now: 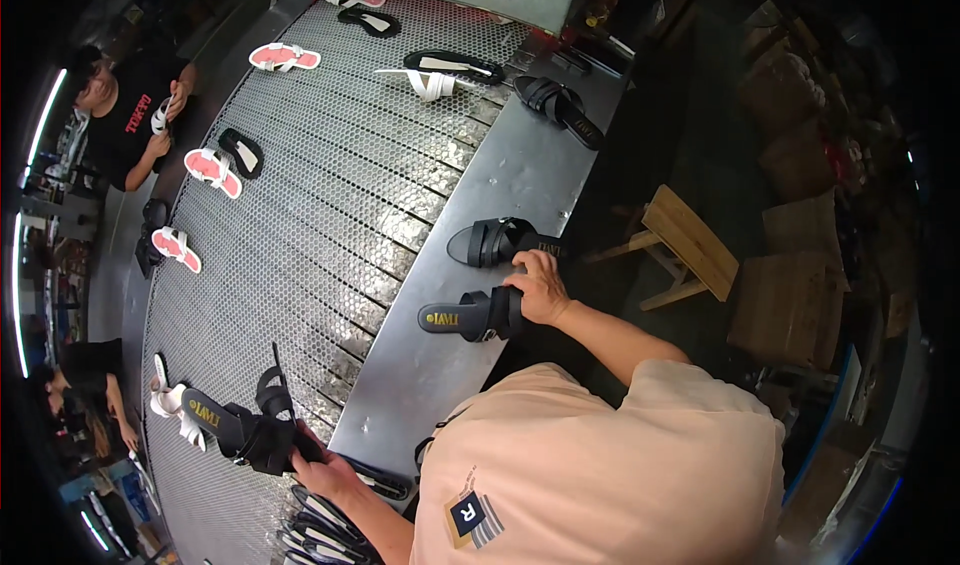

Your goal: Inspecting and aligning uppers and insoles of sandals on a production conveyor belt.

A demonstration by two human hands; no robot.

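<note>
My left hand [322, 473] is closed around the near end of black strappy sandals; one sandal [225, 420] points up and left over the mesh conveyor, and another dark sandal [274, 390] shows behind it. On the metal ledge my right hand [541, 287] has its fingers curled between two black sandals. Its thumb lies against the nearer sandal [455, 318], which has gold marking on its insole. The fingertips touch the end of the farther sandal [485, 243]. How firmly they grip is partly hidden.
White sandals with pink insoles [213, 171] and black soles [240, 153] lie on the mesh conveyor [320, 195]. Another black sandal [556, 111] rests farther along the metal ledge [520, 165]. Black soles [325, 530] are stacked near my left forearm. A wooden stool [690, 243] stands right; a co-worker [135, 115] is across.
</note>
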